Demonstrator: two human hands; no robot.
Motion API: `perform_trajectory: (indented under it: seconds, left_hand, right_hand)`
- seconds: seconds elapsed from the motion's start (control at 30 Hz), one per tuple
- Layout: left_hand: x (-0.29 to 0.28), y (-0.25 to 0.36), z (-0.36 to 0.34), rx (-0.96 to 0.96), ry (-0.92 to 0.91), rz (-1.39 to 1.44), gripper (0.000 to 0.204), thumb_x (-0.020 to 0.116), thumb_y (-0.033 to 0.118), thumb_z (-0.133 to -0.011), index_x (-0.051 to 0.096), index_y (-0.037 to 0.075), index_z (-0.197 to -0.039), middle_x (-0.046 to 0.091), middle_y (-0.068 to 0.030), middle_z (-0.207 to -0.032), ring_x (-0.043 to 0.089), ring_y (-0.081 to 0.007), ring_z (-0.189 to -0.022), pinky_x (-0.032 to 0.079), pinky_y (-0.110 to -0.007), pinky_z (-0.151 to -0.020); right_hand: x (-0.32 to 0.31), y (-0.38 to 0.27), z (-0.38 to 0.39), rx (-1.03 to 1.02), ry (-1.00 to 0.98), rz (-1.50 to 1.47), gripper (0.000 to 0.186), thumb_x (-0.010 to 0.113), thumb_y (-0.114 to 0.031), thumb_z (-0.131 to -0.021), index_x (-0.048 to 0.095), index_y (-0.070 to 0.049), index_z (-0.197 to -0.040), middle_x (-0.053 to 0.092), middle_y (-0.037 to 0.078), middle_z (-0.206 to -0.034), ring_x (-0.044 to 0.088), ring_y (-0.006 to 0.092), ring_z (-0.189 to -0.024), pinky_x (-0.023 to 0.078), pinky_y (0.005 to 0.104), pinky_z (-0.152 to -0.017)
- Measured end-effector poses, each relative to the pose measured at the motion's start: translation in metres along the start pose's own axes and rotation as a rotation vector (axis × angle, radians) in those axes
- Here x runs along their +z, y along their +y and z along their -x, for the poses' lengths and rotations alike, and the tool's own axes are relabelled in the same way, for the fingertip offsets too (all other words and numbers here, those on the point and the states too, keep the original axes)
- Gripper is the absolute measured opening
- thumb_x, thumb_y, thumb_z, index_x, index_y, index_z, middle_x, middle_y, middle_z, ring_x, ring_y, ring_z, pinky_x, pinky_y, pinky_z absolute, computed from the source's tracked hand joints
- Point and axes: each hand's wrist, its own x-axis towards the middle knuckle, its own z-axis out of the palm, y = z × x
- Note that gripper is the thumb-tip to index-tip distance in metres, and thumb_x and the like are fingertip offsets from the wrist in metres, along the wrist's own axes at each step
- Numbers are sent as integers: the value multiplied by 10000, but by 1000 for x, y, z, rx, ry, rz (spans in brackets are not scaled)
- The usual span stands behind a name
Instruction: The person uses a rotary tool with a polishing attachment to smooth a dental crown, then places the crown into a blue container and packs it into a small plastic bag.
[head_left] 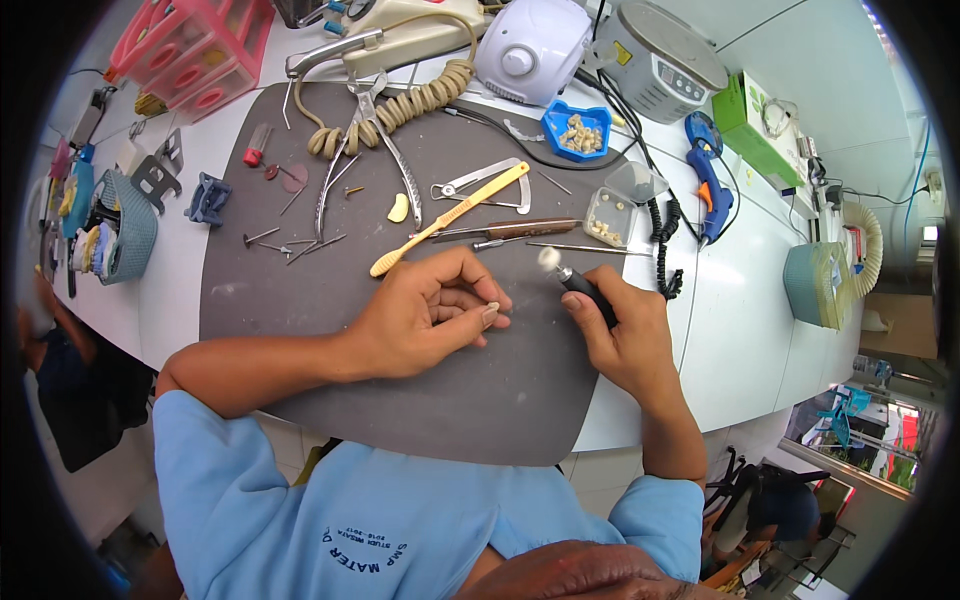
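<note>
Over the grey mat (400, 420), my left hand (425, 312) is closed in a pinch on a small pale tooth-like piece (492, 306), mostly covered by thumb and fingertips. My right hand (632, 335) wraps round a black rotary handpiece (588, 296), its white round polishing tip (549, 260) pointing up and left. A gap separates the tip from the piece. Just beyond the left hand lies a yellow toothbrush (450, 220), slanted over a metal caliper (490, 185). Beside it are a brown-handled knife (520, 229) and a thin metal probe (590, 248).
Pliers (370, 150), loose burs (290, 243) and a coiled beige hose (430, 100) occupy the mat's far left. Blue tray (577, 131) and clear box (608, 217) hold small tooth-like pieces. Behind are a white control unit (530, 55), a scale (665, 60) and a blue glue gun (708, 180).
</note>
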Motion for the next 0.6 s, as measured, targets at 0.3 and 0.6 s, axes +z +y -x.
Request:
perform_trajectory:
  seconds: [0.3, 0.6]
  left_hand:
    - [-1, 1, -1, 27, -21, -42, 209, 693, 68, -1127, 611, -20, -1298, 685, -97, -1205, 782, -185, -1127, 663, -304, -912]
    - [-4, -3, -3, 75, -10, -54, 178, 682, 27, -1129, 608, 14, -1290, 680, -86, -1204, 787, -208, -1138, 657, -319, -890]
  right_hand:
    - [-1, 1, -2, 18, -1, 2, 254, 809, -267, -1061, 705, -40, -1011, 743, 157, -734, 723, 364, -607, 522, 428, -567]
    - [1, 1, -2, 24, 8, 7, 299, 801, -310, -1070, 689, -47, -984, 717, 172, -704, 704, 380, -594, 508, 446, -565]
